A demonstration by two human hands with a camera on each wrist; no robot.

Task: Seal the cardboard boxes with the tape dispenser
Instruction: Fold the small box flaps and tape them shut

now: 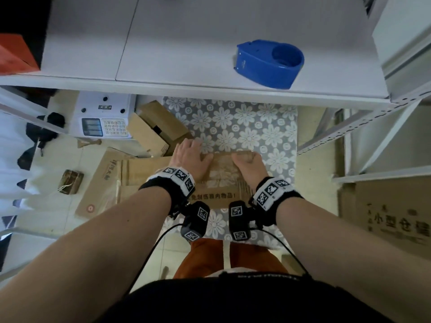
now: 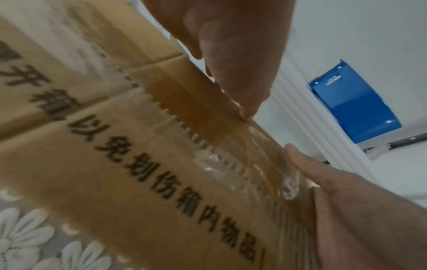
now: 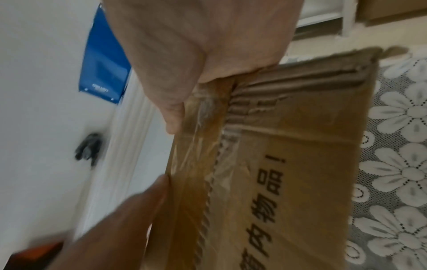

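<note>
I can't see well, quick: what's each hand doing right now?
Left hand: open, fingers flat, pressing on the cardboard box.
Right hand: fingers curled over the box's far edge, gripping it by the tape.

The head camera looks steeply down over both forearms at the cardboard box point(image 1: 217, 183) on the floral mat point(image 1: 245, 122). Each wrist camera sits close along its hand, sharing the box's taped edge and the blue tape dispenser point(image 1: 270, 62).

Right hand point(image 3: 196, 54) pressing shiny tape point(image 3: 196, 164) down on the brown box point(image 3: 300, 164). Blue tape dispenser point(image 3: 104, 73) behind the box. Flowery mat point(image 3: 397, 146) under it.
</note>
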